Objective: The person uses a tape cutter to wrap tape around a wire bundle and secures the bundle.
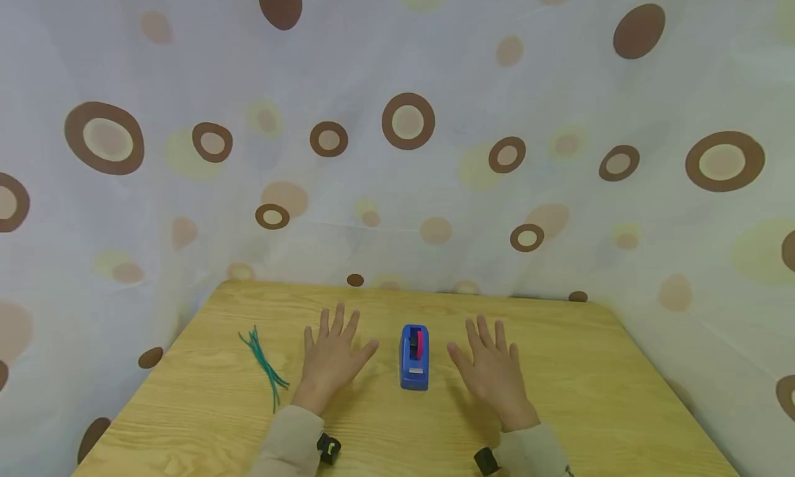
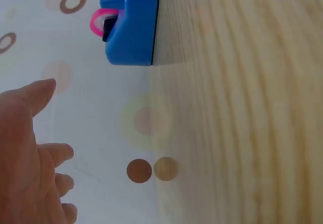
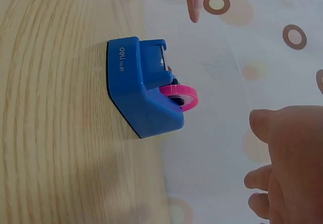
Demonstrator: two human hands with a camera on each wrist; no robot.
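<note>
A blue tape dispenser [image 1: 406, 379] with a pink roll [image 3: 187, 97] in it stands upright on the wooden table between the two hands. My left hand [image 1: 331, 364] is spread flat to the left of the dispenser, fingers straight and apart, holding nothing. On the other side, my right hand [image 1: 495, 375] has its fingers spread too, its thumb pointing toward the dispenser without touching it. Left of the left hand lies a small bundle of thin green twist-tie-like strips [image 1: 263, 360], crossed over one another. Lettering shows on the dispenser's side [image 3: 125, 72] in the right wrist view.
The light wooden table [image 1: 590, 394] ends at a back edge against a white sheet [image 1: 459, 70] with brown and beige circles, which also hangs along both sides. Dark wrist devices [image 1: 329, 449] sit at the cuffs of both light sleeves [image 1: 287, 444].
</note>
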